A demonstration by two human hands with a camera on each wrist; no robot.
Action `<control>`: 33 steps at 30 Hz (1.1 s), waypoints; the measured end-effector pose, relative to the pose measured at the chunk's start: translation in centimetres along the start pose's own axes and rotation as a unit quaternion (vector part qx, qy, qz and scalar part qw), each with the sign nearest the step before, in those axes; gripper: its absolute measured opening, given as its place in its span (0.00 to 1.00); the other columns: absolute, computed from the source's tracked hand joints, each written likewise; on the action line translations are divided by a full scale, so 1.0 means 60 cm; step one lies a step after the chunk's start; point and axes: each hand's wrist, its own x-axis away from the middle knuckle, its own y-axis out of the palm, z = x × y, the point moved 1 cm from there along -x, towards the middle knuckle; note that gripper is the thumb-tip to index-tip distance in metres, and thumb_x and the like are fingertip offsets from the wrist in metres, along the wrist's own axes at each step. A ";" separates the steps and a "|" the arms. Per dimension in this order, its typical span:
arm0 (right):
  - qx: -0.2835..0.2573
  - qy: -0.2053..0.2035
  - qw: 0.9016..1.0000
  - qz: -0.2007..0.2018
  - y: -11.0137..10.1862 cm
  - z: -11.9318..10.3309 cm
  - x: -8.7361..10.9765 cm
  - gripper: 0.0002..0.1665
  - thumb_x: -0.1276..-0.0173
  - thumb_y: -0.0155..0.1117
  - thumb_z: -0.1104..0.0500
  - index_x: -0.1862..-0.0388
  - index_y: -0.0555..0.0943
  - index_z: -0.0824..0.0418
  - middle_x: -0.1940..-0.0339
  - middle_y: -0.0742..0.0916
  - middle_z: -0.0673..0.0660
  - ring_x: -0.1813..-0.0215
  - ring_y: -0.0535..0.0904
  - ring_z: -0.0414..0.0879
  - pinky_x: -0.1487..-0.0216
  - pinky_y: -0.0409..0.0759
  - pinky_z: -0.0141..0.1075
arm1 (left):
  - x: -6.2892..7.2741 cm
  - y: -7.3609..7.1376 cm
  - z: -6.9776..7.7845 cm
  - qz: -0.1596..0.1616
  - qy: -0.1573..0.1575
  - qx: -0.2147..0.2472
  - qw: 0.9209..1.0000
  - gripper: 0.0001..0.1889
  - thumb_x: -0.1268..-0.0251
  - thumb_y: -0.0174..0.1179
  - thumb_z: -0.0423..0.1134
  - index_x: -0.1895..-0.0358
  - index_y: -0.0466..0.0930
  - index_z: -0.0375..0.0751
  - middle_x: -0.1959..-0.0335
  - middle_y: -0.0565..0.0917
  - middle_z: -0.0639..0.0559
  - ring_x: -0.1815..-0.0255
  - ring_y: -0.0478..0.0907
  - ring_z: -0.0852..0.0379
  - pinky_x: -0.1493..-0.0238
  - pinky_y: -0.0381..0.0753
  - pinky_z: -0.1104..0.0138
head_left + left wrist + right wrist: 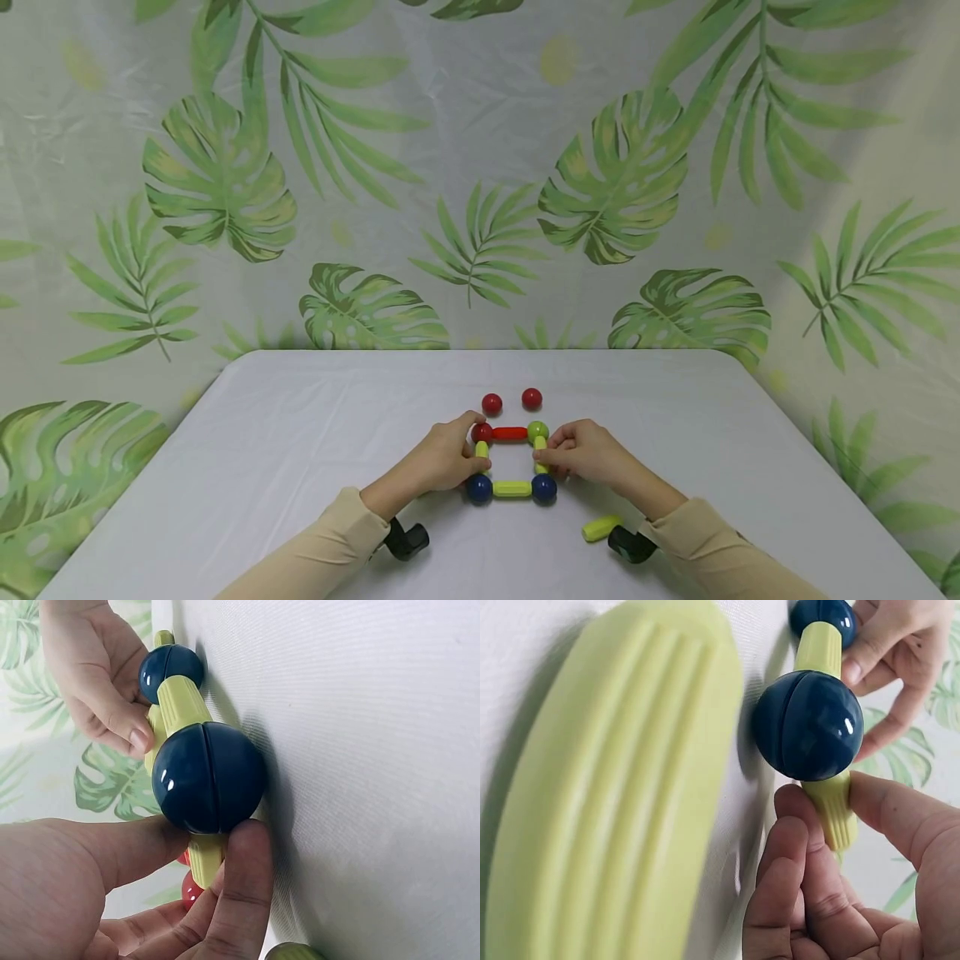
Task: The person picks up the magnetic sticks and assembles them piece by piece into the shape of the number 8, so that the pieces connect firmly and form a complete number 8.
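Note:
A square of toy building rods and balls lies on the white table. Its near corners are a left blue ball (479,488) and a right blue ball (544,488), joined by a yellow-green rod (512,490). At the far side a red rod (510,433) links a red ball (482,433) and a green ball (537,431). My left hand (448,454) pinches the left yellow-green rod (206,859), its fingertips close to the blue ball. On the opposite side my right hand (588,451) pinches the right yellow-green rod (831,810) between thumb and fingers.
Two loose red balls, one left (492,404) and one right (532,399), sit beyond the square. A spare yellow-green rod (602,528) lies by the right wrist. Another rod (294,952) shows partly near the left hand. Black wrist cameras (407,542) hang low over the table.

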 end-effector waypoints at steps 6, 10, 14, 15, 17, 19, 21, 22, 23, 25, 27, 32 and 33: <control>0.006 0.002 1.000 0.002 0.002 -0.003 -0.001 0.17 0.30 0.78 0.50 0.60 0.83 0.63 0.76 0.87 0.50 0.72 0.78 0.43 0.67 0.77 0.36 | 0.001 -0.001 0.000 0.000 0.002 0.000 1.000 0.35 0.30 0.73 0.38 0.24 0.68 0.37 0.69 0.85 0.50 0.71 0.79 0.56 0.68 0.79 0.67; 0.012 0.007 1.000 0.001 0.003 -0.002 -0.002 0.18 0.30 0.78 0.50 0.60 0.84 0.63 0.76 0.87 0.50 0.71 0.79 0.43 0.67 0.78 0.36 | 0.001 -0.001 0.001 -0.002 0.000 0.001 1.000 0.35 0.30 0.73 0.38 0.24 0.68 0.36 0.69 0.85 0.50 0.72 0.79 0.57 0.69 0.79 0.66; 0.015 0.013 1.000 -0.001 0.005 0.001 -0.004 0.18 0.30 0.78 0.49 0.60 0.84 0.63 0.76 0.87 0.50 0.71 0.79 0.43 0.66 0.79 0.35 | 0.001 0.000 0.000 -0.002 -0.002 0.003 1.000 0.36 0.30 0.73 0.38 0.23 0.67 0.37 0.69 0.85 0.50 0.73 0.79 0.57 0.69 0.80 0.66; 0.016 0.012 1.000 -0.001 0.005 0.002 -0.005 0.18 0.30 0.78 0.49 0.60 0.85 0.63 0.76 0.87 0.50 0.71 0.80 0.43 0.66 0.79 0.35 | 0.001 0.000 0.000 -0.002 -0.002 0.003 1.000 0.36 0.30 0.73 0.38 0.23 0.67 0.37 0.69 0.85 0.50 0.73 0.79 0.57 0.68 0.80 0.66; 0.017 0.012 1.000 -0.003 0.006 0.004 -0.006 0.18 0.30 0.78 0.49 0.60 0.85 0.62 0.76 0.87 0.50 0.71 0.80 0.43 0.66 0.79 0.35 | 0.001 0.000 0.000 -0.001 -0.002 0.003 1.000 0.36 0.30 0.73 0.38 0.23 0.67 0.37 0.69 0.85 0.50 0.73 0.79 0.57 0.68 0.80 0.66; 0.019 0.010 1.000 -0.003 0.006 0.005 -0.007 0.18 0.30 0.78 0.49 0.61 0.85 0.62 0.76 0.87 0.50 0.71 0.80 0.43 0.67 0.79 0.35 | 0.001 0.000 0.000 -0.001 -0.001 0.004 1.000 0.36 0.30 0.73 0.38 0.23 0.67 0.37 0.69 0.85 0.50 0.73 0.79 0.57 0.68 0.80 0.66; 0.020 0.008 1.000 -0.003 0.006 0.006 -0.007 0.18 0.30 0.78 0.49 0.61 0.85 0.62 0.76 0.87 0.50 0.71 0.79 0.42 0.67 0.78 0.35 | 0.002 0.000 0.000 -0.001 0.001 0.004 1.000 0.36 0.30 0.73 0.38 0.23 0.67 0.36 0.69 0.84 0.50 0.73 0.79 0.57 0.69 0.80 0.66; 0.020 0.007 1.000 -0.003 0.006 0.006 -0.007 0.18 0.30 0.78 0.49 0.61 0.85 0.62 0.76 0.87 0.50 0.71 0.79 0.42 0.67 0.78 0.35 | 0.002 -0.001 0.000 -0.001 0.002 0.004 1.000 0.36 0.30 0.73 0.38 0.23 0.67 0.36 0.69 0.84 0.50 0.73 0.79 0.57 0.69 0.80 0.66; 0.020 0.007 1.000 -0.002 0.006 0.006 -0.007 0.18 0.30 0.78 0.49 0.62 0.85 0.62 0.76 0.87 0.50 0.71 0.79 0.42 0.67 0.78 0.35 | 0.002 -0.001 0.000 -0.001 0.002 0.004 1.000 0.36 0.30 0.73 0.38 0.23 0.67 0.36 0.69 0.84 0.50 0.73 0.79 0.57 0.69 0.80 0.66; 0.022 0.007 1.000 -0.001 0.006 0.006 -0.006 0.18 0.31 0.78 0.49 0.62 0.85 0.62 0.77 0.87 0.50 0.71 0.79 0.42 0.67 0.78 0.35 | 0.002 -0.001 0.000 0.000 0.002 0.003 1.000 0.36 0.30 0.73 0.38 0.23 0.67 0.36 0.69 0.84 0.50 0.73 0.79 0.56 0.69 0.80 0.66; 0.024 0.008 1.000 0.000 0.007 0.006 -0.006 0.18 0.31 0.78 0.48 0.63 0.85 0.62 0.77 0.86 0.50 0.71 0.79 0.42 0.68 0.77 0.35 | 0.002 -0.001 0.000 0.000 0.001 0.003 1.000 0.36 0.30 0.73 0.38 0.23 0.68 0.37 0.69 0.84 0.50 0.72 0.79 0.56 0.68 0.80 0.66; 0.030 0.010 0.999 -0.001 0.007 0.005 -0.005 0.18 0.31 0.78 0.48 0.64 0.85 0.61 0.77 0.86 0.50 0.71 0.79 0.43 0.68 0.76 0.34 | 0.000 -0.001 0.000 -0.002 -0.001 0.000 1.000 0.36 0.30 0.73 0.38 0.23 0.67 0.37 0.69 0.85 0.51 0.72 0.79 0.57 0.68 0.79 0.66; 0.032 0.010 0.999 -0.001 0.006 0.004 -0.005 0.17 0.31 0.78 0.48 0.64 0.85 0.61 0.77 0.86 0.50 0.71 0.79 0.43 0.68 0.76 0.34 | 0.000 -0.001 0.000 -0.002 -0.001 -0.001 1.000 0.36 0.30 0.73 0.38 0.23 0.67 0.37 0.69 0.84 0.51 0.73 0.79 0.57 0.68 0.79 0.66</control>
